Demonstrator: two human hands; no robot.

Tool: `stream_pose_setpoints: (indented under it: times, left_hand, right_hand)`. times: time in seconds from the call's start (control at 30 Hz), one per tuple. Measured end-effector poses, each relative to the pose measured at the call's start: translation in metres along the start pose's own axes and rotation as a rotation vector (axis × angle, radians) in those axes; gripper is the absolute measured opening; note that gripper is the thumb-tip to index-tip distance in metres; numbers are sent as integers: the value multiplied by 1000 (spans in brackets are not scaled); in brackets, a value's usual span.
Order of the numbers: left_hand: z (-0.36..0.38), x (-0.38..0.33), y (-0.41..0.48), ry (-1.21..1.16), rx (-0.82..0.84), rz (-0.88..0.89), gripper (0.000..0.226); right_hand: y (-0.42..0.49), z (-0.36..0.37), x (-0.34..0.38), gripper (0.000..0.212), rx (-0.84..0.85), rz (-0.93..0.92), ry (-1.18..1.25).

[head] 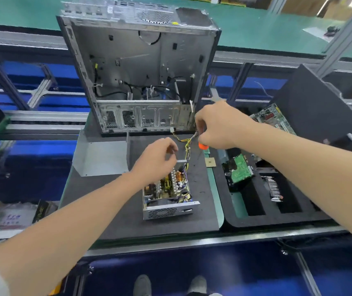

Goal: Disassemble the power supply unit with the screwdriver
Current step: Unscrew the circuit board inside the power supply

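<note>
"Where's the power supply unit (168,193) from where you stand?"

"On the dark mat (111,210), in front of the person. Starting at the left, a bent grey metal cover (100,157) lies flat on the mat, apart from the unit. Next comes the left hand (155,159), over the unit's far end with its fingers curled in. I can't tell whether it pinches anything."

"And the unit itself?"

"It's open on top, with the board and coils showing. Its long axis runs away from the person, the vent grille facing them and the far end toward the computer case (138,71). A yellow and black wire bundle (186,144) trails from that far end."

"How would it handle?"

"I'd guess it's a stiff steel box, heavy for its size and sharp along the cut edges. The board inside looks fragile, so I'd hold it by the outer side walls and never by the components."

"The right side?"

"The right hand (217,127) is closed round the screwdriver (202,145), and only the orange handle end pokes out below the palm. The tip is hidden near the wires. Further right sits a foam tray (256,218) of removed parts."
</note>
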State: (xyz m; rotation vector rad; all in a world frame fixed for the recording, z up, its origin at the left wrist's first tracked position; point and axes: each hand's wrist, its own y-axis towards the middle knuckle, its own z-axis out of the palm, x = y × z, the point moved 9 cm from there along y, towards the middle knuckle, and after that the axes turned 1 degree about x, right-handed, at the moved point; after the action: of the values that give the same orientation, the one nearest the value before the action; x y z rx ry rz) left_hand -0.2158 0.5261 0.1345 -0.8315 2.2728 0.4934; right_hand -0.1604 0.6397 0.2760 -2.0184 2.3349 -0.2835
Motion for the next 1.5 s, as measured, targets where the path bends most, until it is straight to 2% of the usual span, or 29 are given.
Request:
stream_pose_setpoints:
  times: [0.03,0.13,0.2,0.27,0.33,0.5,0.67,0.73,0.83,1.0,1.1,1.37,1.43,1.5]
  left_hand:
    - [11,0,12,14,64,-82,8]
    - [44,3,43,187,296,-280,49]
    - [62,2,55,259,418,-388,65]
    - [80,0,65,296,504,-436,68]
    - [93,-1,70,316,514,-424,53]
    - [96,-1,61,323,368,-280,7]
    - [92,-24,49,304,322,-118,27]
    - [89,-31,45,214,270,-81,31]
    - [79,-33,41,95,198,-134,32]
    - [52,-19,29,176,-78,-327,39]
    - [37,-12,14,199,-189,-435,41]
    - [27,-6,-2,114,-315,-434,37]
    - [22,-2,-6,69,-385,-447,28]
    - [14,5,-8,126,-435,-504,21]
  right_hand:
    - [-2,6,-10,3,21,11,12]
    - [-6,24,-39,3,70,33,45]
    - [-7,34,-55,11,90,30,67]
    - [-7,42,-72,12,100,20,88]
    - [-8,49,-89,15,107,29,120]
    - [-10,60,-122,19,123,34,148]
    - [-11,69,-133,13,134,19,179]
    - [-12,72,-133,13,139,7,206]
    - [-13,73,-131,9,143,-23,230]
    - [-12,59,-126,10,108,-80,245]
    - [-10,50,-118,9,79,-93,262]
    - [6,56,-83,9,36,-111,338]
    - [12,59,-77,9,38,-106,338]
    - [17,63,-71,9,48,-102,331]
